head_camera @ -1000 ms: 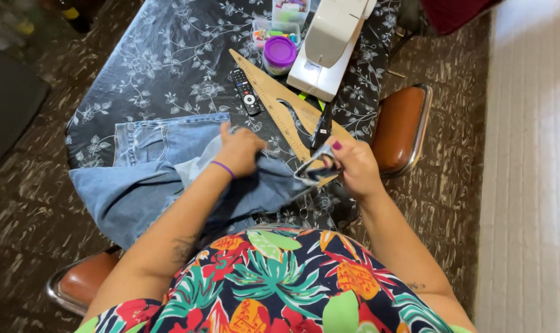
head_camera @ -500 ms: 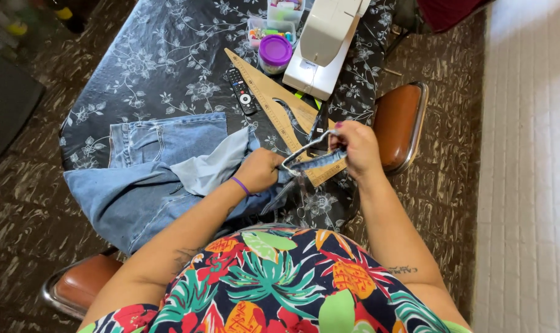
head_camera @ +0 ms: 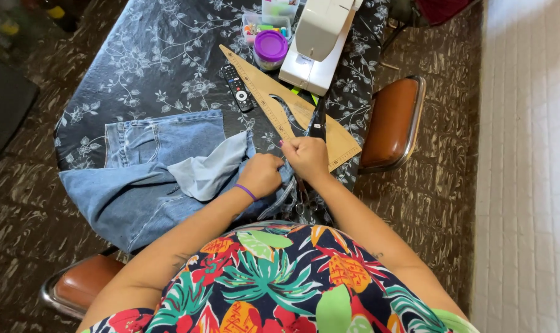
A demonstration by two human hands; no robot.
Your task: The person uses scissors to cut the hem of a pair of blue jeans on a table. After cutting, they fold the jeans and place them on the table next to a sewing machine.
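While the left hand (head_camera: 263, 174) pinches the denim (head_camera: 138, 185) at the desk's near edge, the right hand (head_camera: 306, 157) clenches dark scissors (head_camera: 317, 121) (blades pointing away); keeping the cloth taut should steady it.

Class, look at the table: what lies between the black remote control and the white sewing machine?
In the head view, the wooden ruler lies between the remote control and the sewing machine.
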